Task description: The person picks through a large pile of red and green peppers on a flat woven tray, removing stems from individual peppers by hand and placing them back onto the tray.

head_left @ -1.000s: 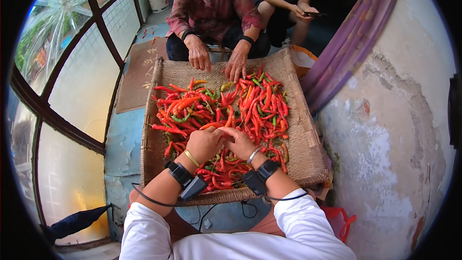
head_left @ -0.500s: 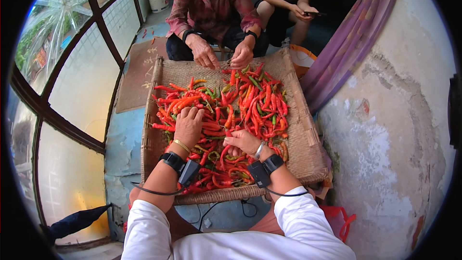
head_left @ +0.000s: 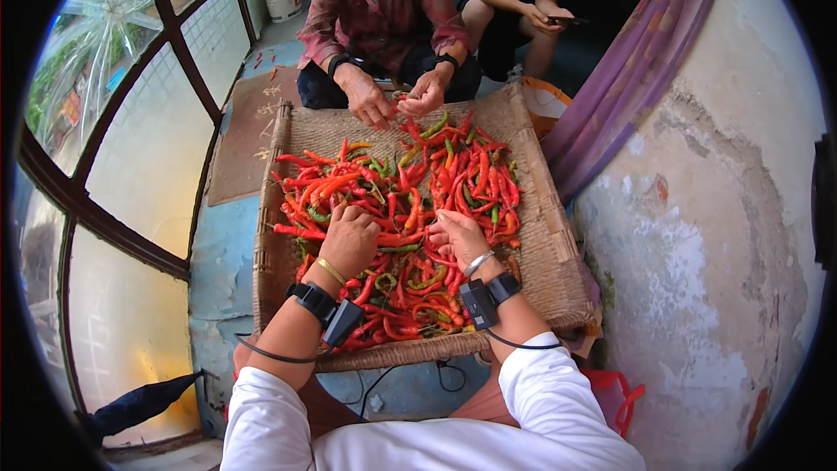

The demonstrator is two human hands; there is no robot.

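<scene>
Red chili peppers [head_left: 410, 296], with some green and orange ones among them, lie heaped in a shallow woven basket tray [head_left: 545, 270]. My left hand [head_left: 351, 235] is over the left side of the heap, its fingers curled round a red chili pepper [head_left: 399, 240] that sticks out toward the right. At the other end of that pepper, my right hand [head_left: 459, 237] has thumb and fingers pinched together. Whatever lies within this pinch is too small to make out.
Across the tray, a person's hands [head_left: 397, 100] hold a small red pepper above the far edge. Another person holds a phone [head_left: 568, 20] behind. Glazed window panels [head_left: 144, 139] stand at left; a purple curtain [head_left: 628, 78] and a peeling wall [head_left: 697, 253] at right.
My right hand has moved up and away from me, from the near peppers to the pepper's end. My left hand has shifted slightly right and nearer. The other person's hands have come together.
</scene>
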